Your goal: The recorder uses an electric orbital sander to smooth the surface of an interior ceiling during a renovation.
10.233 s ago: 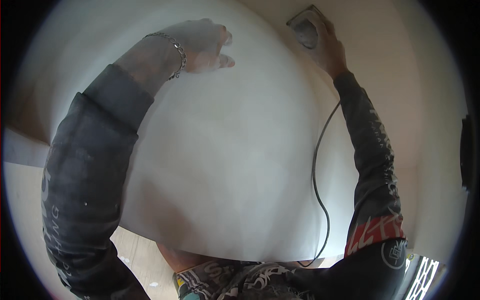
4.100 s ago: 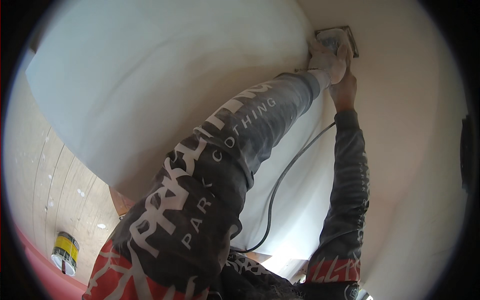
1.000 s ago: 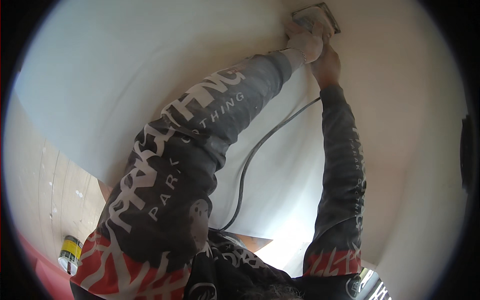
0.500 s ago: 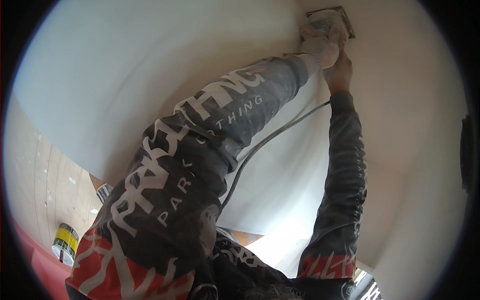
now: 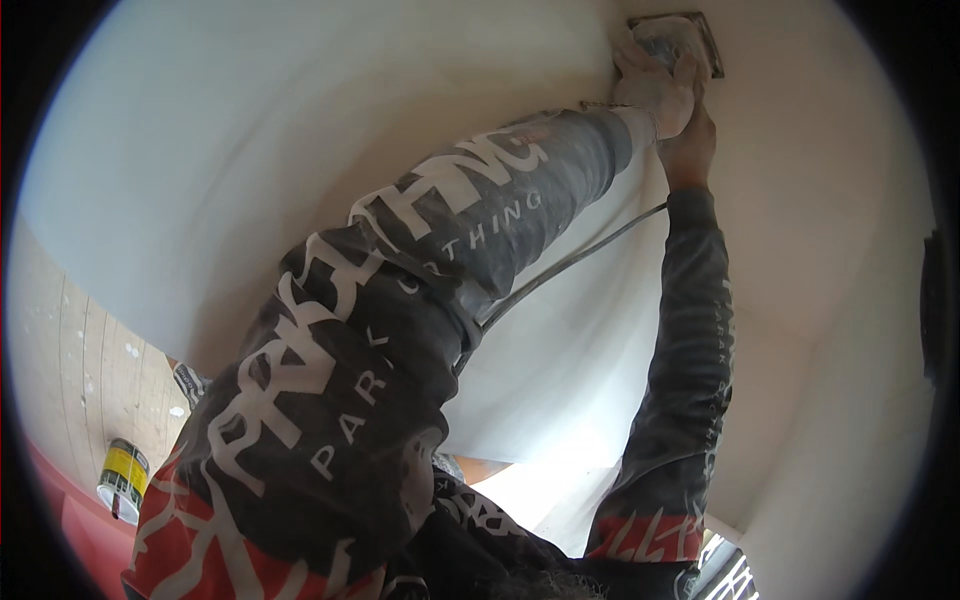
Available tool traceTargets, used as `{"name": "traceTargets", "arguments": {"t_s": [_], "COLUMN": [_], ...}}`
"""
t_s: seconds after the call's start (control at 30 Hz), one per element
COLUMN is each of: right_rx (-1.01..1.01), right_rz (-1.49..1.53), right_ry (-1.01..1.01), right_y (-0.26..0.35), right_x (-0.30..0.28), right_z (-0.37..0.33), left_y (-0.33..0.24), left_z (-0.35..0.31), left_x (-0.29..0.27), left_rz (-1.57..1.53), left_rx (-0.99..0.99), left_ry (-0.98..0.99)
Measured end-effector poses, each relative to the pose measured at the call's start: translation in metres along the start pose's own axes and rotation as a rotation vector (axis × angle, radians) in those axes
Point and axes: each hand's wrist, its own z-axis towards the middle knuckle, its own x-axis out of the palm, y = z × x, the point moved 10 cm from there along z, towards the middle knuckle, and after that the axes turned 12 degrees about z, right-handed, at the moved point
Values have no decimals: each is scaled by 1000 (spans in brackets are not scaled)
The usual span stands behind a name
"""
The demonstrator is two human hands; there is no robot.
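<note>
Both hands reach up to a dusty power sander (image 5: 684,32) with a square dark-edged pad, held against the pale plastered surface. Across the sander's body lies my left hand (image 5: 655,92), whitened with dust, its fingers wrapped over the top. My right hand (image 5: 688,148) grips it from below and behind, partly hidden by the left; its thumb side shows near the left palm. A dark power cord (image 5: 570,265) runs from beside my right wrist down behind my left forearm.
A smooth white wall (image 5: 300,110) curves around my left side, meeting a duller surface (image 5: 800,200) on the right. Low on the left stand a paint can (image 5: 124,475) with a yellow band and a pinkish-red surface (image 5: 75,515), beside paint-spotted floorboards (image 5: 95,350).
The sander and both hands have shifted slightly to the right along the surface. The cord has swung a little with them. Both hands keep their hold.
</note>
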Motion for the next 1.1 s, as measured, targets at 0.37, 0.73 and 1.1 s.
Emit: {"name": "traceTargets", "arguments": {"t_s": [0.37,0.73,1.1], "right_rx": [8,-38,-67], "right_rz": [78,103,109], "right_ry": [-31,-29,-7], "right_y": [-27,-25,-20], "right_x": [11,20,18], "right_z": [-35,-27,-24], "left_y": [13,12,17], "left_z": [-11,-17,-17], "left_x": [4,-10,-21], "left_rz": [-104,-120,-163], "left_rx": [-101,-85,-135], "left_ry": [-39,-119,-180]}}
